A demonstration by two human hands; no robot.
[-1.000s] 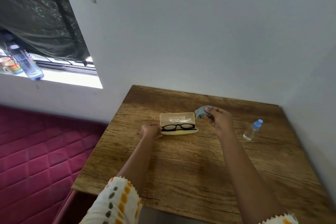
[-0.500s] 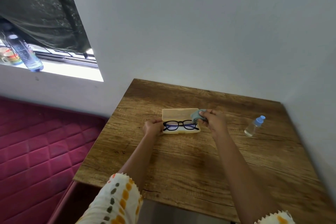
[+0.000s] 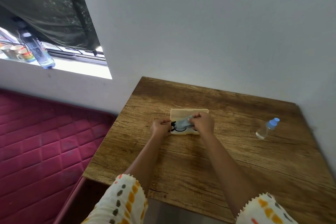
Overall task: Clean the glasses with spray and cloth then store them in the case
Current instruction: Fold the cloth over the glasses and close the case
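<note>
Cloth (image 3: 182, 124) pinched in right hand (image 3: 202, 123) over glasses (image 3: 179, 130), left hand (image 3: 160, 127) gripping case (image 3: 189, 112).

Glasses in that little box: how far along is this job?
Looks nearly finished. Done: the glasses lie in the open case, and the spray bottle stands aside on the table. In hand: the right hand pinches the cloth over the glasses while the left hand holds the case's end. Left: closing the lid. Whether the lenses are clean cannot be seen.

Vertical lettering ran down the water bottle (image 3: 41, 54) on the far-left windowsill (image 3: 78, 68), but it was too blurred to read.
</note>
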